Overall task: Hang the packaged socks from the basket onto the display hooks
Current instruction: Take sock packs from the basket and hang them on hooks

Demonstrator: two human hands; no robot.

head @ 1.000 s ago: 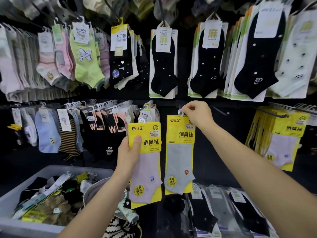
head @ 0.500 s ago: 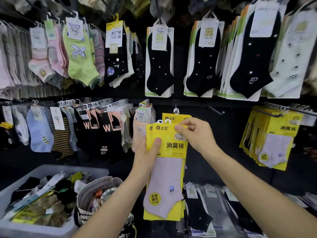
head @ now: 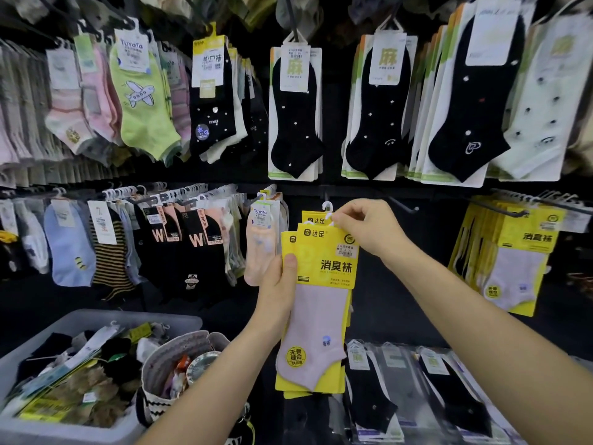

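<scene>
At the lower left, the grey basket (head: 96, 319) holds a loose heap of packaged socks, so plenty of stock is left to hang. Just right of it stands a small woven bag (head: 179, 351) with odds and ends inside.

In the middle, the left hand (head: 278, 285) is clamped on the left edge of a small stack of yellow sock packs (head: 324, 284), thumb across the front card, steadying them upright in front of the display wall. Behind the stack, one matching yellow pack (head: 313, 217) seems already hung, its white hanger (head: 327, 206) looped over a hook.

The right hand (head: 369, 228) is closed in a pinch at the top of the front pack, fingertips on its small white hanger loop, just below the hook. The pack is not yet on it, by the look of things.

Further right, a full row of the same yellow packs (head: 513, 252) hangs from another hook (head: 500, 208), apparently finished. I judge the task well under way but far from done.
</scene>
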